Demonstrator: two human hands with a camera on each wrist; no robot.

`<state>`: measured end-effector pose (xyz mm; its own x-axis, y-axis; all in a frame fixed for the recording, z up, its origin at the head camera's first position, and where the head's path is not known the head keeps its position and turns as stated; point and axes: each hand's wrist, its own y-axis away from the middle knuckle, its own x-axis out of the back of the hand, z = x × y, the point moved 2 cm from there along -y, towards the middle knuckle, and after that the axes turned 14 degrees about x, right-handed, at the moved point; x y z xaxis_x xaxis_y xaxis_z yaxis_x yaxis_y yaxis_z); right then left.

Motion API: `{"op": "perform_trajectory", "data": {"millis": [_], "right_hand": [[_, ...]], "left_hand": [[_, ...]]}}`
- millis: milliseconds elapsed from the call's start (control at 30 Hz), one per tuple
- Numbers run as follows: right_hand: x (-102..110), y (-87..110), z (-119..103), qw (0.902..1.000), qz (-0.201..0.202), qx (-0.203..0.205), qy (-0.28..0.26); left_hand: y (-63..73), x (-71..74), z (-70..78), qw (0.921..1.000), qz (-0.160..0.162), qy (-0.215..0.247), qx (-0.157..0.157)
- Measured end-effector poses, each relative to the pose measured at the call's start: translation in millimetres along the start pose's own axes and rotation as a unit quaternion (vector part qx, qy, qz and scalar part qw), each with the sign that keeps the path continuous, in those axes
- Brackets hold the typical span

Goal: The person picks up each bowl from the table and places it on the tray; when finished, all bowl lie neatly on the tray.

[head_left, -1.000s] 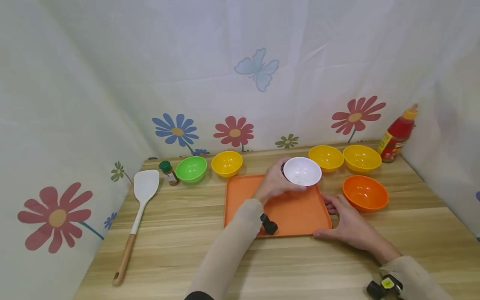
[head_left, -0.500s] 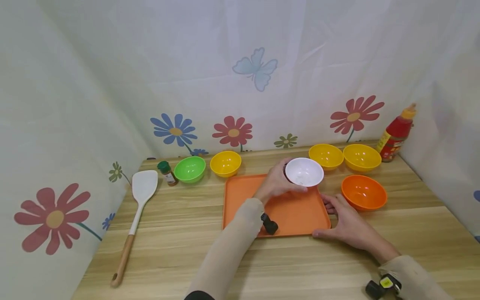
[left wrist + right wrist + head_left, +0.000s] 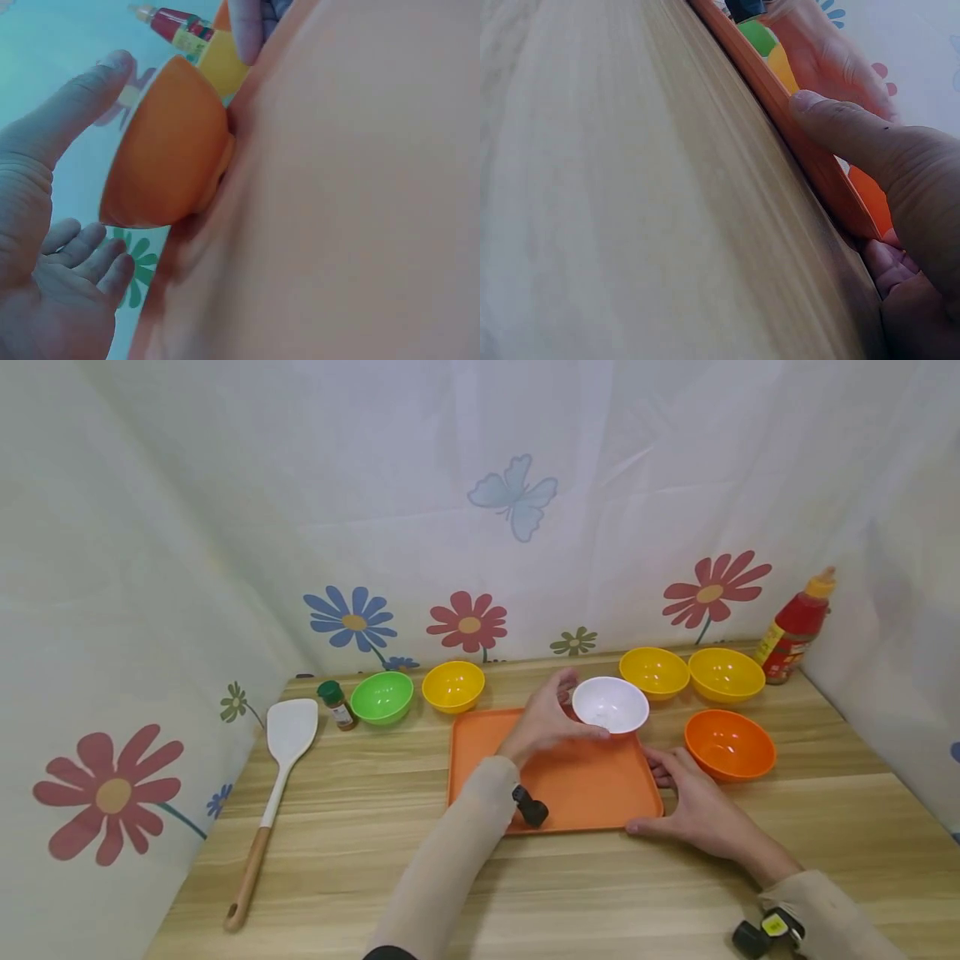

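Observation:
A bowl, white inside (image 3: 611, 703) and orange outside (image 3: 169, 146), stands upright on the far right corner of an orange tray (image 3: 585, 793). Beside it is my left hand (image 3: 546, 722), thumb and fingers spread around its left side. The left wrist view shows a gap between this hand and the bowl. My right hand (image 3: 697, 810) holds the tray's near right corner. Its thumb (image 3: 840, 124) lies on the near rim, while the other fingers bend at the right side, partly hidden in the right wrist view.
Right of the tray stands an orange bowl (image 3: 731, 745), behind it two yellow bowls (image 3: 654, 672) and a red sauce bottle (image 3: 795, 631). Back left are another yellow bowl (image 3: 453, 687), a green bowl (image 3: 382, 697), a spice jar (image 3: 337, 705) and a white spatula (image 3: 281, 777).
My left hand held the bowl, shifted it slightly right, then let go and drew back a little to the left. The right hand has stayed at the tray's corner.

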<state>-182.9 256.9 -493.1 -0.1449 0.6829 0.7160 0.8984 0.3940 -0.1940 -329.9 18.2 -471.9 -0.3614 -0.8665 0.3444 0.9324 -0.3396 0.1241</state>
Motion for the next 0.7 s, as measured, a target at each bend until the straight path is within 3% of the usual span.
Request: {"op": "perform_trajectory", "data": {"millis": [367,567,700], "right_hand": [[-1,0.3,-1,1.0000,0.001,0.002,0.003],[0,1.0,-3,0.9999,0.002,0.005,0.010],[0,1.6,-4,0.9999,0.005,0.008,0.011]], "left_hand": [[25.3,32.4,23.5,0.9982,0.027,0.044,-0.032],[41.3,56.9,30.5,0.9900,0.053,0.078,-0.106],[52.4,76.8,31.4,0.9831,0.078,0.075,-0.147]]}}
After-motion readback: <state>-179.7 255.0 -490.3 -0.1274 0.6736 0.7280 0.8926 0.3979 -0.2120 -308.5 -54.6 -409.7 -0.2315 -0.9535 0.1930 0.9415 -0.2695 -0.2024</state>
